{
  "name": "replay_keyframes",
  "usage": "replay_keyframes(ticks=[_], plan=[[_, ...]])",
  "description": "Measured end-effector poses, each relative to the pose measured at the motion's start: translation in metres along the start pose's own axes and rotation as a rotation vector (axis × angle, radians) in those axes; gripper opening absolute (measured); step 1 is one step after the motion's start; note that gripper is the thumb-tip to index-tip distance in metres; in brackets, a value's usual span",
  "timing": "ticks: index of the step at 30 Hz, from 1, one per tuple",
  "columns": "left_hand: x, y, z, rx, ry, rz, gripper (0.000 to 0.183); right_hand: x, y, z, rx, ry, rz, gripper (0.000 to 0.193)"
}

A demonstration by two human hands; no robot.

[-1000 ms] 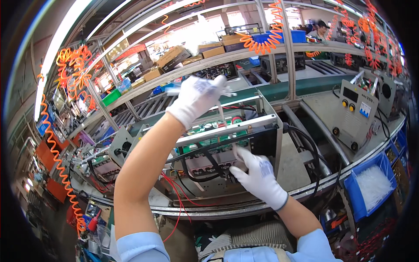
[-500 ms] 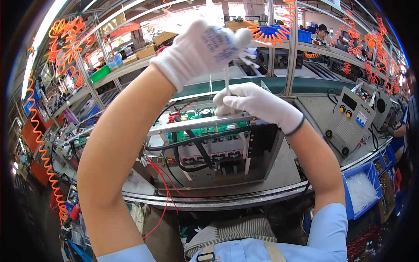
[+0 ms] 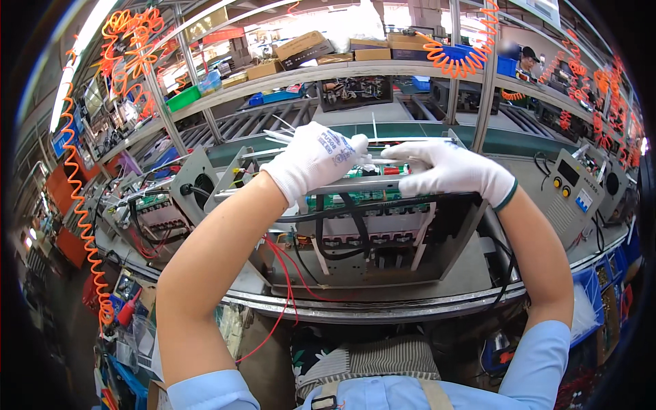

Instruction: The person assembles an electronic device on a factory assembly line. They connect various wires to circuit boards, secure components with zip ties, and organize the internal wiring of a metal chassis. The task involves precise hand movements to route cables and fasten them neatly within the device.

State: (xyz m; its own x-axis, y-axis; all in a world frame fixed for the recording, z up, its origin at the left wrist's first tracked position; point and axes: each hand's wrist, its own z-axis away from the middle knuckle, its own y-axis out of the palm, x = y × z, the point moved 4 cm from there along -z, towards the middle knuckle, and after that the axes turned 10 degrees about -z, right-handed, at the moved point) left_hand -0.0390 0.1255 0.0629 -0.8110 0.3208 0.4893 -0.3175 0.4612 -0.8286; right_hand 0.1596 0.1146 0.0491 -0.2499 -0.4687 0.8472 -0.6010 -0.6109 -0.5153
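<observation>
My left hand [image 3: 318, 158], in a white knitted glove, is closed over the machine; several thin white strips that look like cable ties [image 3: 279, 136] stick out of it on the left. My right hand [image 3: 454, 171], gloved too, is at the right end of the machine's metal crossbar [image 3: 342, 186], its fingers bent but apart. I see nothing held in it. Below both hands stands an open-framed machine [image 3: 362, 239] with a green circuit board [image 3: 362, 202], black cables and grey side plates. The gloves partly hide the board and wiring. Red wires [image 3: 290, 290] hang from its left side.
A finished-looking unit with a grey front panel [image 3: 572, 183] stands to the right, and another open unit [image 3: 154, 208] to the left. Behind runs a roller conveyor under a shelf with cardboard boxes [image 3: 304, 50]. Orange coiled hoses [image 3: 456, 61] hang around. Blue bins [image 3: 584, 307] sit lower right.
My left hand has come down from high above the machine, with the white strips still in it. My right hand's fingers have parted from the upright white strip they pinched. The view has shifted left.
</observation>
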Motion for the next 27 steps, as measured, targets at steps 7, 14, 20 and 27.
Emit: replay_keyframes(ticks=[7, 14, 20, 27], plan=[[-0.004, -0.001, 0.015, -0.074, 0.076, 0.081, 0.017, 0.011, 0.010, 0.005, -0.042, -0.090, 0.253, 0.077], [0.007, 0.005, 0.003, -0.044, 0.063, -0.088, 0.019, -0.001, -0.004, -0.007, 0.056, 0.024, 0.234, 0.064], [0.002, 0.000, 0.019, 0.017, 0.061, 0.001, 0.025, 0.003, 0.010, -0.003, 0.125, 0.110, 0.409, 0.057], [0.034, -0.009, 0.051, -0.317, -0.179, 0.230, 0.020, 0.007, 0.012, -0.001, 0.125, 0.169, 0.479, 0.040]])
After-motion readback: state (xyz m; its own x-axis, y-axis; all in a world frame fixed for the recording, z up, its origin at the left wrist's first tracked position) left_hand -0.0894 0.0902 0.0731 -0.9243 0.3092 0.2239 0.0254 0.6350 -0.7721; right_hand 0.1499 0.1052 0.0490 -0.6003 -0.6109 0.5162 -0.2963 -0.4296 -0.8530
